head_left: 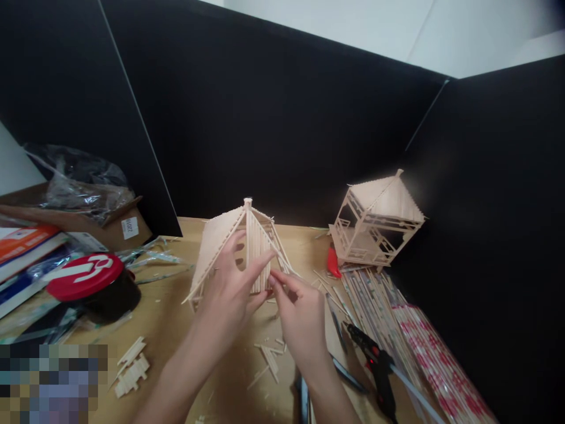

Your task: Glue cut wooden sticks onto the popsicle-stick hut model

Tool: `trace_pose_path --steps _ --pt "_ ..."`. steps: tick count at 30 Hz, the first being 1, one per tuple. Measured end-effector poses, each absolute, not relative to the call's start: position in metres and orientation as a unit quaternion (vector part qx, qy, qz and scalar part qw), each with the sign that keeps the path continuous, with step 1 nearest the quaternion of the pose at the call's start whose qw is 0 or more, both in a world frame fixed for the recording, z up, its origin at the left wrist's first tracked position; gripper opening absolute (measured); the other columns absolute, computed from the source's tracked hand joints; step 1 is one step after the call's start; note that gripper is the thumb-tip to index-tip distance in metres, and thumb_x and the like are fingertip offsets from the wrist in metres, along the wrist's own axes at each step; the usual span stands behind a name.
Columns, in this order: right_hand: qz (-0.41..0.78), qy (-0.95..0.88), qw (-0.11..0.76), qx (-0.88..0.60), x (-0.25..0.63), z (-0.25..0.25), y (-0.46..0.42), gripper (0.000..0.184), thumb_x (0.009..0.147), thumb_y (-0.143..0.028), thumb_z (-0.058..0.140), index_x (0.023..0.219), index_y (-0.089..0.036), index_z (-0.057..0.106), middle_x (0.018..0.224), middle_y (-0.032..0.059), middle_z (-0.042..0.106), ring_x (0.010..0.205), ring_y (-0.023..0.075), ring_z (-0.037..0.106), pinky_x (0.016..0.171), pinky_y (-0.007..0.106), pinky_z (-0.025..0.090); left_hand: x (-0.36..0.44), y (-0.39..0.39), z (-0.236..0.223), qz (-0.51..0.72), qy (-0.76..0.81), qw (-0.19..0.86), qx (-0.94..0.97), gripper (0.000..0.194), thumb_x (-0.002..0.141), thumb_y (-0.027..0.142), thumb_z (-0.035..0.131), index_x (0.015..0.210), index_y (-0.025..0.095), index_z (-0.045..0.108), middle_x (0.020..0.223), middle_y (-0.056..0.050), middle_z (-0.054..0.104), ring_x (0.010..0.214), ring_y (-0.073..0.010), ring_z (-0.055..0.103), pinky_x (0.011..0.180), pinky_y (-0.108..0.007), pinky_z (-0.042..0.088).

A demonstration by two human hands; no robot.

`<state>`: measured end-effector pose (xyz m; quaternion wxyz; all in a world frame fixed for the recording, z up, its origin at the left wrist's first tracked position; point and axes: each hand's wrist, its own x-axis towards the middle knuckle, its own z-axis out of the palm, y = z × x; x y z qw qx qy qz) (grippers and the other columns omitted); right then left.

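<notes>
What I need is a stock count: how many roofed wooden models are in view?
2: the central model, with the left hand and right hand at its roof, and the other model, farther right, near the black panel.

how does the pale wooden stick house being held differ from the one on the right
The held pale wooden house has open roof gaps; the right wooden house shows covered roof faces. The left hand and right hand grip the first; neither touches the second. Both have peaked roofs.
</notes>
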<state>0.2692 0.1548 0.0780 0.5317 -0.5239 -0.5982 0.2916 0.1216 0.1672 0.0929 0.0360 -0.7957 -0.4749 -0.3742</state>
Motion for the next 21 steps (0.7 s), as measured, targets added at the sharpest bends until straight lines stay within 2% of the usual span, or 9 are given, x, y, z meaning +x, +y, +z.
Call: trace_pose_path --steps 1,3,6,12,18,21 --pt "0.292 -0.596 0.534 -0.523 0.2688 0.0774 0.1553 0.024 0.092 -0.028 0.061 0.105 -0.022 0.079 0.093 0.0046 0.079 0.081 0.0195 0.073 0.074 0.028 0.057 0.1218 0.1675 0.0912 -0.369 -0.478 0.024 -0.797 0.053 0.088 0.015 0.062 0.135 0.034 0.047 0.150 -0.012 0.022 0.136 -0.0353 0.041 0.102 -0.054 0.049" --pt "0.291 -0.593 0.538 -0.523 0.2681 0.0759 0.1561 0.024 0.091 -0.028 0.061 0.105 -0.021 0.079 0.094 0.0051 0.079 0.082 0.0194 0.072 0.073 0.028 0.057 0.1222 0.1678 0.0889 -0.348 -0.485 -0.017 -0.802 0.049 0.090 0.018 0.058 0.135 0.033 0.047 0.134 -0.012 0.038 0.114 -0.0285 0.059 0.089 -0.048 0.056" --pt "0.295 -0.589 0.537 -0.527 0.2672 0.0739 0.1565 0.024 0.091 -0.028 0.061 0.105 -0.022 0.079 0.094 0.0052 0.079 0.079 0.0192 0.072 0.070 0.027 0.057 0.1231 0.1670 0.0888 -0.323 -0.498 -0.077 -0.801 0.040 0.093 0.021 0.054 0.131 0.032 0.048 0.109 -0.006 0.047 0.082 -0.0175 0.064 0.073 -0.037 0.058" --pt "0.291 -0.581 0.550 -0.525 0.2651 0.0716 0.1569 0.024 0.091 -0.029 0.062 0.106 -0.021 0.079 0.094 0.0051 0.079 0.080 0.0197 0.072 0.073 0.029 0.057 0.1227 0.1659 0.0922 -0.317 -0.501 -0.103 -0.799 0.037 0.092 0.021 0.053 0.128 0.031 0.051 0.100 -0.002 0.043 0.079 -0.0165 0.063 0.068 -0.031 0.055" --pt "0.264 -0.584 0.549 -0.537 0.2653 0.0715 0.1543 0.023 0.091 -0.032 0.063 0.104 -0.022 0.080 0.088 0.0047 0.078 0.071 0.0171 0.068 0.067 0.027 0.054 0.1247 0.1614 0.0956 -0.309 -0.519 -0.153 -0.782 0.041 0.093 0.020 0.051 0.132 0.034 0.048 0.107 -0.004 0.043 0.079 -0.0149 0.060 0.075 -0.034 0.054" --pt "0.249 -0.574 0.552 -0.551 0.2642 0.0724 0.1505 0.025 0.090 -0.036 0.065 0.104 -0.021 0.080 0.085 0.0055 0.077 0.067 0.0165 0.064 0.064 0.027 0.052 0.1257 0.1587 0.0969 -0.312 -0.523 -0.158 -0.777 0.044 0.092 0.022 0.056 0.134 0.034 0.049 0.111 -0.005 0.045 0.077 -0.0139 0.059 0.075 -0.033 0.054"
